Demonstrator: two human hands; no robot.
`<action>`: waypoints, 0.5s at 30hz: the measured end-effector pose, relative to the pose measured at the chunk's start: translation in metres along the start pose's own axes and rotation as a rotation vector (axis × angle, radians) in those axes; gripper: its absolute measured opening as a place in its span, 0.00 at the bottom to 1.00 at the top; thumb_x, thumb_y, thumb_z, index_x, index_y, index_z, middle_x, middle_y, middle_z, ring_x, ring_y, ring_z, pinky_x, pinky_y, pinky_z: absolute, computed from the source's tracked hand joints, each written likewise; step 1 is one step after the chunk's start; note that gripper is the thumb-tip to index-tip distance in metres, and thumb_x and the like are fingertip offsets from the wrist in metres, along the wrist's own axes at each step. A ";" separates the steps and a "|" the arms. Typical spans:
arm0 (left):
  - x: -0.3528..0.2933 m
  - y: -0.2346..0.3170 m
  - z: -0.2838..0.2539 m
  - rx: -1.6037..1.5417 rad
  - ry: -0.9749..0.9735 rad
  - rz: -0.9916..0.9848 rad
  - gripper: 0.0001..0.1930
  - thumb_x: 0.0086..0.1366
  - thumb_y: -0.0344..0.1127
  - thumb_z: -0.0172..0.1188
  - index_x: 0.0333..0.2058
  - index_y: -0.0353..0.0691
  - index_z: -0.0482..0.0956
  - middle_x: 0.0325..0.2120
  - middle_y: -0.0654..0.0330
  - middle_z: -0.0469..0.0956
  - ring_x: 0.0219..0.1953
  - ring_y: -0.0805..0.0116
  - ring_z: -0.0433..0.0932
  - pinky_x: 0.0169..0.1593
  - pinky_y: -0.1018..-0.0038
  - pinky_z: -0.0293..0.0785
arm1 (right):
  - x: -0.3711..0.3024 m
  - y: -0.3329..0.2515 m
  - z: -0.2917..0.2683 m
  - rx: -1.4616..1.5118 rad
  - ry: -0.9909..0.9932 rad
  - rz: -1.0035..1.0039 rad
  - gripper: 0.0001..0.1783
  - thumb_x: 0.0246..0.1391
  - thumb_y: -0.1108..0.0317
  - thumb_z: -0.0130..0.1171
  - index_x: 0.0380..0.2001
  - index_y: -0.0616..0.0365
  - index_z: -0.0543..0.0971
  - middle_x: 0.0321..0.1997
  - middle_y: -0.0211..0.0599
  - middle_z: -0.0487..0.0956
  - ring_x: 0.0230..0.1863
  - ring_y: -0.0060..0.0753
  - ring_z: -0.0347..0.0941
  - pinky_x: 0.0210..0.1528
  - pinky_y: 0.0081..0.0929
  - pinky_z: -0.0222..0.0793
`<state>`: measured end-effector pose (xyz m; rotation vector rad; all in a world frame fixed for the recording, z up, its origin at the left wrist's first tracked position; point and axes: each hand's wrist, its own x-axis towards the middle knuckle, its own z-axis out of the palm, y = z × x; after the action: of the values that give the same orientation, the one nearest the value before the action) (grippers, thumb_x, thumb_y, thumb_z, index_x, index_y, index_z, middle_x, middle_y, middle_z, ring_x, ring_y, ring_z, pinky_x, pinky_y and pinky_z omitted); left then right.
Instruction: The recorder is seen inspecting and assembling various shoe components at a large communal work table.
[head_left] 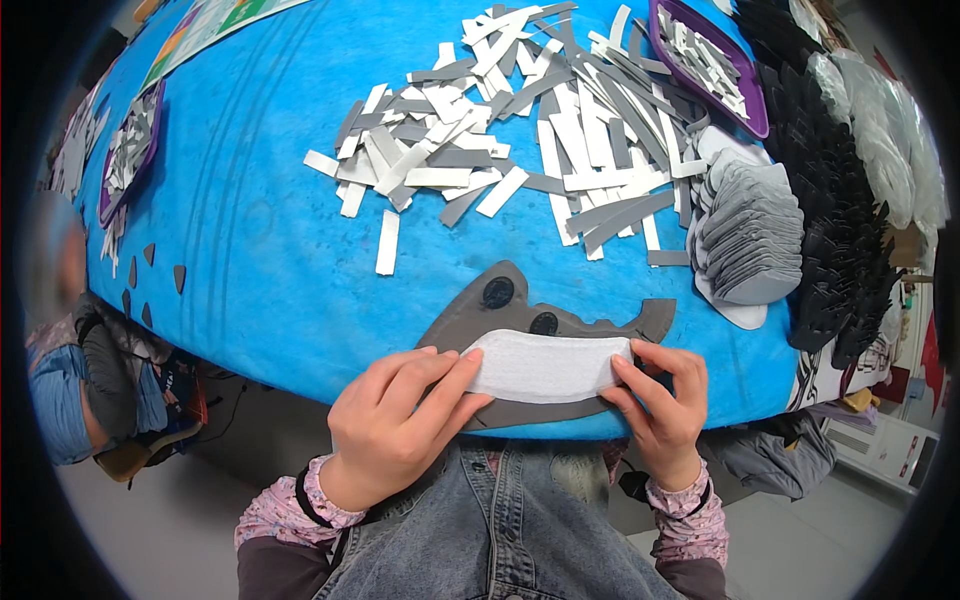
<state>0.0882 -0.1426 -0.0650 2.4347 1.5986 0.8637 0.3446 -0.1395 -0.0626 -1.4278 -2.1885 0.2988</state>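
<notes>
A curved white fabric pad (548, 368) is stretched sideways between my two hands at the table's near edge. My left hand (398, 412) pinches its left end between thumb and fingers. My right hand (662, 400) grips its right end in the same way. Under the pad lies a flat grey-brown cut piece (460, 326) with a notched far edge, partly hidden by the pad and my fingers. Two round black discs, one at the upper left (498, 292) and one nearer the middle (543, 324), sit on that piece.
A blue-covered table (260, 250) carries a heap of white and grey strips (430, 150). At right stand a stack of grey pads (750, 230), black pieces (830, 200) and a purple tray (757, 115). Another purple tray (157, 125) and small dark triangles (180, 278) lie left, near a seated person (60, 370).
</notes>
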 end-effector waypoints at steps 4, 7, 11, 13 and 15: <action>0.000 0.000 0.000 0.000 -0.001 -0.001 0.18 0.43 0.36 0.69 0.36 0.42 0.80 0.29 0.65 0.75 0.32 0.70 0.76 0.31 0.79 0.75 | 0.000 0.001 0.000 0.011 -0.012 -0.003 0.22 0.33 0.68 0.69 0.37 0.53 0.80 0.42 0.34 0.75 0.36 0.33 0.68 0.37 0.27 0.66; -0.001 0.000 0.000 -0.022 0.012 -0.021 0.19 0.41 0.36 0.70 0.36 0.42 0.80 0.29 0.65 0.76 0.32 0.68 0.76 0.31 0.77 0.74 | 0.001 -0.001 -0.001 0.003 -0.012 -0.012 0.22 0.32 0.69 0.69 0.37 0.54 0.80 0.42 0.34 0.75 0.36 0.34 0.68 0.37 0.27 0.66; -0.001 0.000 0.000 -0.049 0.020 -0.061 0.20 0.38 0.36 0.72 0.32 0.42 0.78 0.28 0.63 0.76 0.31 0.66 0.76 0.31 0.75 0.74 | 0.000 -0.002 0.001 -0.007 0.002 0.005 0.21 0.32 0.69 0.69 0.37 0.54 0.80 0.42 0.34 0.75 0.37 0.34 0.68 0.37 0.27 0.65; -0.001 0.000 0.001 -0.053 0.029 -0.057 0.18 0.38 0.36 0.72 0.29 0.42 0.76 0.28 0.63 0.75 0.31 0.66 0.76 0.30 0.75 0.74 | 0.000 -0.003 0.001 -0.008 0.007 0.011 0.21 0.32 0.70 0.69 0.37 0.54 0.80 0.42 0.34 0.75 0.37 0.34 0.68 0.37 0.27 0.65; -0.003 -0.001 0.002 -0.057 0.038 -0.053 0.17 0.38 0.36 0.73 0.26 0.42 0.74 0.28 0.62 0.75 0.31 0.66 0.77 0.30 0.75 0.74 | 0.000 -0.004 0.001 -0.009 0.007 0.012 0.21 0.32 0.70 0.69 0.37 0.55 0.80 0.42 0.34 0.75 0.37 0.35 0.68 0.38 0.28 0.65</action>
<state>0.0877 -0.1446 -0.0681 2.3399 1.6206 0.9395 0.3406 -0.1408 -0.0616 -1.4450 -2.1793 0.2879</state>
